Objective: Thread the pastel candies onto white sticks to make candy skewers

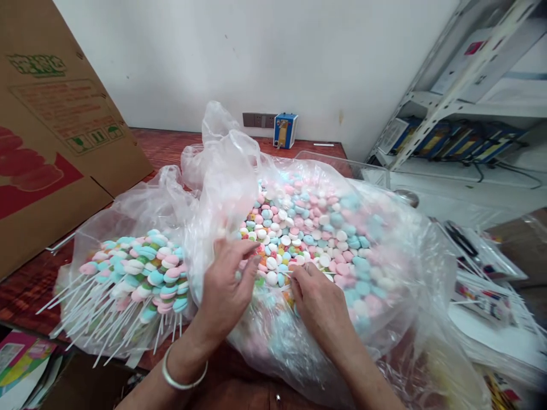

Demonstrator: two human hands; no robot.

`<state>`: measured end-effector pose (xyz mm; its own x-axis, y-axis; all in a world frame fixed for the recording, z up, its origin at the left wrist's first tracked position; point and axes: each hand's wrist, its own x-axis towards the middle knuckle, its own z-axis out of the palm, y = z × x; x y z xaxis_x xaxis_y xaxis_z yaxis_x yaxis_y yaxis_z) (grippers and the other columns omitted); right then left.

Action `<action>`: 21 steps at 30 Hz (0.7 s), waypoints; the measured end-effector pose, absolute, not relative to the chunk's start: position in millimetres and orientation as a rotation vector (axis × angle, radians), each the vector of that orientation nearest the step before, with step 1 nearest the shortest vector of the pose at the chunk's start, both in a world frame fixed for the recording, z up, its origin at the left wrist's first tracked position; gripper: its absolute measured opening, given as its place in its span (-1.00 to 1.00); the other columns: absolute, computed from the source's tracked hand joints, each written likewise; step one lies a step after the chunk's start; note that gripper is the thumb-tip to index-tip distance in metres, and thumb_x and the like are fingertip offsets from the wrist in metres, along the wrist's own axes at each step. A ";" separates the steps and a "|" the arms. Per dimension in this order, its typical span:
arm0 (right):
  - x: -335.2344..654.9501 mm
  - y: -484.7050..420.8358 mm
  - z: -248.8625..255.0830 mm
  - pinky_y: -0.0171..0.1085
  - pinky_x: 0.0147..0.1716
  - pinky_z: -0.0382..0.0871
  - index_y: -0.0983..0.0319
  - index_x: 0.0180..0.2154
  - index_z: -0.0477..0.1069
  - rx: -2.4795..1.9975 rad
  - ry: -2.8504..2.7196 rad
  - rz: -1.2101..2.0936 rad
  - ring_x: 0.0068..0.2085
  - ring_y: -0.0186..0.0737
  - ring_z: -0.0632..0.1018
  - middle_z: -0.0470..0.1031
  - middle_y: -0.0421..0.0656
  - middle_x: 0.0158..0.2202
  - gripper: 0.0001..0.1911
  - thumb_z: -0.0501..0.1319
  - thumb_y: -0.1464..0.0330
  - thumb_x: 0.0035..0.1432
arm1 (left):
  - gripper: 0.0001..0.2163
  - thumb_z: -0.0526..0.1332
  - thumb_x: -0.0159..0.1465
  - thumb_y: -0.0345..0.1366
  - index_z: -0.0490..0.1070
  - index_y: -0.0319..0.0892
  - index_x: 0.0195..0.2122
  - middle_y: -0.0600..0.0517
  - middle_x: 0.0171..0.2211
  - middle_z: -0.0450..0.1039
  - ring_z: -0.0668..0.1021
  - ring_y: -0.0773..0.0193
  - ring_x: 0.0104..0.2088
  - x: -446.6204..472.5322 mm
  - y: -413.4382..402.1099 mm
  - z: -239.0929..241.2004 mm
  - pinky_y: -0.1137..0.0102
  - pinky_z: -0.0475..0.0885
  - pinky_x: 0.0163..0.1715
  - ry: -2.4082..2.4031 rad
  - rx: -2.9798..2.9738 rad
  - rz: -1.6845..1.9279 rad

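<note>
A large clear plastic bag (410, 267) lies open, full of round pastel candies (342, 250) in pink, blue and white. Small colourful gummy-like pieces (290, 249) are mixed among them near the middle. My left hand (228, 279) reaches into the bag's mouth, thumb and forefinger apart, close to the candies. Beside it my right hand (314, 293) is closed in a pinch on a thin white stick (329, 273), just above the candies. Its fingertips are partly hidden. To the left, several finished-looking candy skewers (145, 273) lie on another plastic bag (128, 205), their white sticks pointing forward.
A tall cardboard box (64, 125) stands at the left on the reddish wooden table (166, 145). By the wall are a socket strip (258, 119) and a small blue box (285, 131). White metal shelving (453, 108) rises at the right, with scissors (461, 239) and packets below it.
</note>
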<state>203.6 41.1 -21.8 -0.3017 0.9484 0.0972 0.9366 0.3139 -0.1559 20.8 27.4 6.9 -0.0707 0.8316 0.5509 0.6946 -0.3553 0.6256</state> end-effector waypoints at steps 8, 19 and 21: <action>231.8 26.6 -27.6 -0.30 -0.32 0.35 0.20 -0.27 0.43 -1.454 -1.842 0.490 -0.32 -0.25 0.52 0.47 -0.18 -0.32 -0.83 0.11 0.36 0.37 | -0.70 0.02 0.40 -0.48 0.43 -0.22 0.07 -0.13 -0.01 0.54 0.53 0.10 0.03 33.6 56.9 -19.6 0.16 0.41 0.07 1.776 2.108 1.018; 258.7 12.0 -18.6 -0.40 -0.51 0.29 0.15 -0.21 0.38 -1.107 -1.019 1.065 -0.54 -0.38 0.38 0.33 -0.37 -0.57 -0.84 0.22 0.19 0.33 | -0.78 0.11 0.37 -0.43 0.56 -0.20 -0.13 -0.11 -0.18 0.60 0.57 0.07 -0.11 35.6 69.4 -9.2 0.19 0.43 -0.04 1.836 2.288 0.650; 262.1 9.9 -25.3 -0.40 -0.56 0.26 0.15 -0.23 0.35 -1.097 -0.996 1.248 -0.59 -0.39 0.34 0.28 -0.39 -0.60 -0.79 0.21 0.15 0.33 | -0.78 0.11 0.36 -0.45 0.57 -0.18 -0.15 -0.12 -0.17 0.59 0.57 0.06 -0.10 39.4 74.5 -8.5 0.19 0.42 -0.05 1.877 2.290 0.627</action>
<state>262.1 9.9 -25.3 0.0767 0.9969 -0.0155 -0.2059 0.0006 -0.9786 39.4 74.5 -8.5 0.1477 0.9591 0.2415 0.9117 -0.2267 0.3426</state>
